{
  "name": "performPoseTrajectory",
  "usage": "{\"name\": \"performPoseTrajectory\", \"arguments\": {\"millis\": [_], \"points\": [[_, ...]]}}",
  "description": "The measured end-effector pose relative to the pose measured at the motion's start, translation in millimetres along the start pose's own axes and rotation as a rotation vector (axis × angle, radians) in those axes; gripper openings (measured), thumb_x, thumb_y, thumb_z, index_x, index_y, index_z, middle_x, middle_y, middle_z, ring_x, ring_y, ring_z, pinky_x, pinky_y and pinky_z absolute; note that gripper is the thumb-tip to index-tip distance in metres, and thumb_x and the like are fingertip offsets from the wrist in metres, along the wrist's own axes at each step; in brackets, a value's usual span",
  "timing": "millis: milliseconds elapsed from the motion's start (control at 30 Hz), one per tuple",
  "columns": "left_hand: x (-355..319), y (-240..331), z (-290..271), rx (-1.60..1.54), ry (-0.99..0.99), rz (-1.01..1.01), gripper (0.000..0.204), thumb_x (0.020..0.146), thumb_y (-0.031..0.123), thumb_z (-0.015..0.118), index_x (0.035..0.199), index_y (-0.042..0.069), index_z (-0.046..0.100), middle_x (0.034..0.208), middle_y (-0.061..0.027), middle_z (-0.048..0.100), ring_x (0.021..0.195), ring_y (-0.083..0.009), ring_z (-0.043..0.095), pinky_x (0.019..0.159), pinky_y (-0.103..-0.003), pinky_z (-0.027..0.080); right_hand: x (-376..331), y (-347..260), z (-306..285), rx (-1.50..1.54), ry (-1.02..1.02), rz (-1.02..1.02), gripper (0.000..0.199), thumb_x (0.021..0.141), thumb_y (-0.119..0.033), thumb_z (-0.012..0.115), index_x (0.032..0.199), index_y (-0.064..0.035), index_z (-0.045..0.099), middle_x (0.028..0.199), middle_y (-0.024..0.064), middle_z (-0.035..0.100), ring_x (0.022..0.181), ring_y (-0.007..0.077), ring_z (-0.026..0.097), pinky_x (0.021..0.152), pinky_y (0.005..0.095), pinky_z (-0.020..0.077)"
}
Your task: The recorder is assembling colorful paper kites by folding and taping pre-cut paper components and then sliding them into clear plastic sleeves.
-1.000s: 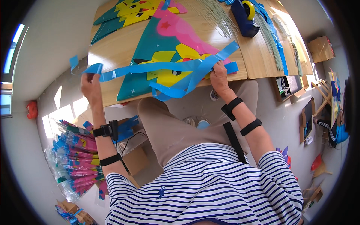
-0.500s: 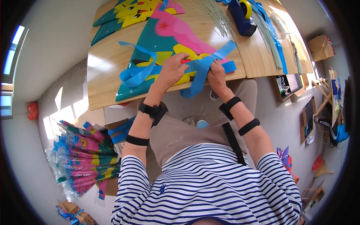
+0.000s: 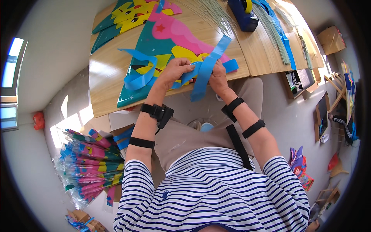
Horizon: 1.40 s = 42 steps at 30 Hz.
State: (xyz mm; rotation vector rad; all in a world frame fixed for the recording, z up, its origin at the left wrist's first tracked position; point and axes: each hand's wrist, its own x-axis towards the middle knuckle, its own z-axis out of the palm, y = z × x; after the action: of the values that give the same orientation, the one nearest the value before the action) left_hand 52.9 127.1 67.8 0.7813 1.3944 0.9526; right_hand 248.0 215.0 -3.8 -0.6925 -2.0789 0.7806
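At the table's near edge lies a triangular printed kite sheet [image 3: 141,79] in teal, pink and yellow, with a cartoon figure on it. Blue ribbon [image 3: 204,79] crosses over itself between my hands, one strip slanting up and another hanging past the edge. A long curl of the same ribbon rests on the sheet to the left. My left hand [image 3: 174,72] is closed, thumb and fingers pinching a ribbon strip. Just right of the crossing, my right hand [image 3: 219,79] is closed on the ribbon, its fingertips partly hidden behind it.
More printed sheets [image 3: 125,17] are stacked at the far left of the wooden table [image 3: 104,73]. Bundles of thin rods [image 3: 216,15], a blue tape dispenser [image 3: 243,17] and blue strips lie at the far right. Bagged printed sheets [image 3: 91,166] stand at lower left.
My left hand has closed from spread fingers to a pinch on the ribbon. The ribbon crossing is drawn up between my hands, and its hanging end has shifted. The whole view has shifted slightly.
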Motion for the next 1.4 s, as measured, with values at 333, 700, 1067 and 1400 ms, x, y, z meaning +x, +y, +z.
{"name": "performPoseTrajectory", "arguments": {"millis": [333,700,1067,1400], "points": [[0,-11,22,-0.395,-0.195,-0.088,0.022,0.098,0.023,0.07,0.108,0.004,0.066,0.089,-0.0067,0.072,0.068,-0.0159,0.072,0.064,-0.029,0.06,1,-5,-3,0.075,-0.007,0.05,0.041,0.083,-0.007,0.072,0.124,-0.0044,0.069,0.118,0.0149,0.068,0.113,0.0335,0.062,0.096,0.0405,0.051],[-84,-15,-53,-0.322,-0.297,-0.19,0.02,0.089,0.015,0.076,0.101,0.0,0.067,0.079,-0.0097,0.071,0.051,-0.0118,0.064,0.049,-0.024,0.053,-1,0,-3,0.029,-0.011,0.031,0.041,0.085,0.0,0.069,0.126,-0.0029,0.069,0.119,0.0178,0.069,0.11,0.034,0.066,0.094,0.0373,0.0528],[-215,33,-193,0.11,-0.034,-0.23,0.019,0.077,0.013,0.084,0.082,0.002,0.07,0.069,-0.0053,0.067,0.045,-0.0076,0.056,0.041,-0.02,0.045,0,4,-1,-0.084,-0.026,0.034,0.049,0.084,0.016,0.05,0.125,-0.0048,0.069,0.114,0.0206,0.068,0.111,0.0388,0.064,0.099,0.038,0.0502],[-245,75,-268,0.571,0.154,-0.281,0.018,0.071,0.014,0.085,0.078,0.007,0.069,0.068,0.0034,0.063,0.053,-0.005,0.054,0.046,-0.021,0.042,4,-10,-3,-0.125,-0.053,0.04,0.046,0.086,0.012,0.052,0.127,-0.0026,0.067,0.118,0.0201,0.068,0.114,0.0401,0.061,0.102,0.0428,0.0476]]}}
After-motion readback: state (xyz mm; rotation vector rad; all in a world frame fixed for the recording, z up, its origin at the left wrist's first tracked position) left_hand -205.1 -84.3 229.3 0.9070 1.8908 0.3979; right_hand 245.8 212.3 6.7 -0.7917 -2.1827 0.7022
